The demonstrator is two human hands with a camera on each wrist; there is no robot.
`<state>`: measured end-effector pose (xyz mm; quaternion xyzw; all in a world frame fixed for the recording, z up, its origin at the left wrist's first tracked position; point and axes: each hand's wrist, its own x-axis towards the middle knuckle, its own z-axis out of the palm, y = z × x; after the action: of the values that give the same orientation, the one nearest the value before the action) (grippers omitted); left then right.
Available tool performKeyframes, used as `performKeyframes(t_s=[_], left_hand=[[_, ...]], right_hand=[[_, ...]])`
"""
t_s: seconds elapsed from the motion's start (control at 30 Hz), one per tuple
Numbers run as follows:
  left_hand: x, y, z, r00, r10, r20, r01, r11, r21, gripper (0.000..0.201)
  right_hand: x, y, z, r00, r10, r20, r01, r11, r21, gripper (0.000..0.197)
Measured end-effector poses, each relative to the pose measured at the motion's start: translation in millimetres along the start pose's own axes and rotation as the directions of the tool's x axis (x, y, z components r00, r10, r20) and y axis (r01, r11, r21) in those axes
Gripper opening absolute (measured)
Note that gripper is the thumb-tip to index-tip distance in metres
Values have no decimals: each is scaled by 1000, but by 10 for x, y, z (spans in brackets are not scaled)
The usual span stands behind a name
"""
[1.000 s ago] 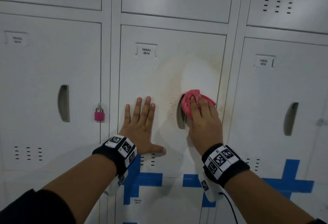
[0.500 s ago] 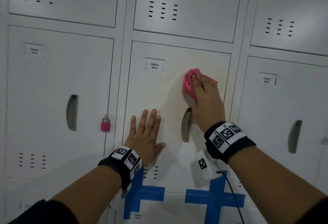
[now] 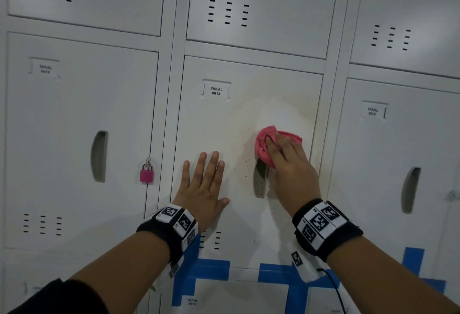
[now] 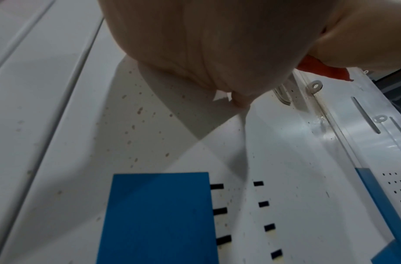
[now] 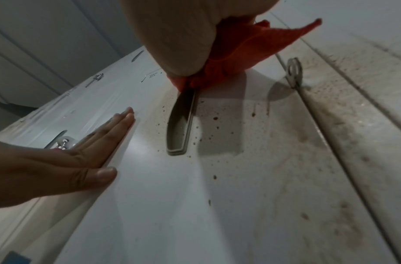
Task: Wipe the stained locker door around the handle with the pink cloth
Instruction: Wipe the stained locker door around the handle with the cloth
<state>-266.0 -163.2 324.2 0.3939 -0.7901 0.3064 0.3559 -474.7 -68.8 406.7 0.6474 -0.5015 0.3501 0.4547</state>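
Note:
The stained locker door (image 3: 224, 127), labelled 0014, has a recessed handle (image 3: 260, 181) near its right edge. Brown specks (image 3: 245, 164) dot the door left of the handle, and a yellowish haze rings the area above it. My right hand (image 3: 286, 156) grips the bunched pink cloth (image 3: 262, 146) and presses it on the door at the handle's top end. In the right wrist view the cloth (image 5: 247, 53) bulges out under my palm above the handle (image 5: 181, 125). My left hand (image 3: 204, 181) lies flat on the door left of the handle, fingers straight and pointing up.
A pink padlock (image 3: 146, 173) hangs on the locker to the left. Blue tape (image 3: 204, 270) marks the lockers below the door. A hasp ring (image 5: 293, 71) sticks out at the door's right edge, where the frame (image 5: 353, 125) is grimy. A cable (image 3: 336, 291) hangs from my right wrist.
My right hand wiped the cloth up from the handle to the door's upper part, then came back down to the handle's top. My left hand stayed flat on the door.

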Motion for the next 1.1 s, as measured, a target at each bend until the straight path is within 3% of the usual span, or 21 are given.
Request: performKeyframes(t_s=[0.17, 0.3, 0.53, 0.63, 0.83, 1.1], left_hand=[[8, 0, -3, 1000, -7, -3, 7, 1000, -4, 87], [3, 4, 5, 1000, -8, -7, 8, 1000, 6, 88], [-6, 5, -19, 1000, 2, 9, -2, 1000, 5, 88], [-1, 4, -13, 1000, -6, 14, 6, 1000, 4, 88], [-3, 15, -1, 1000, -20, 19, 19, 1000, 20, 86], [23, 21, -66, 997, -26, 72, 26, 1000, 12, 88]], right_hand=[[-75, 21, -76, 999, 37, 32, -38, 998, 53, 64], [162, -4, -204, 996, 84, -41, -80, 993, 85, 61], [604, -154, -184, 996, 78, -38, -75, 994, 74, 73], [559, -196, -49, 998, 53, -34, -51, 998, 37, 77], [346, -237, 3, 997, -12, -74, 14, 1000, 27, 67], [24, -229, -15, 993, -87, 82, 85, 996, 26, 64]])
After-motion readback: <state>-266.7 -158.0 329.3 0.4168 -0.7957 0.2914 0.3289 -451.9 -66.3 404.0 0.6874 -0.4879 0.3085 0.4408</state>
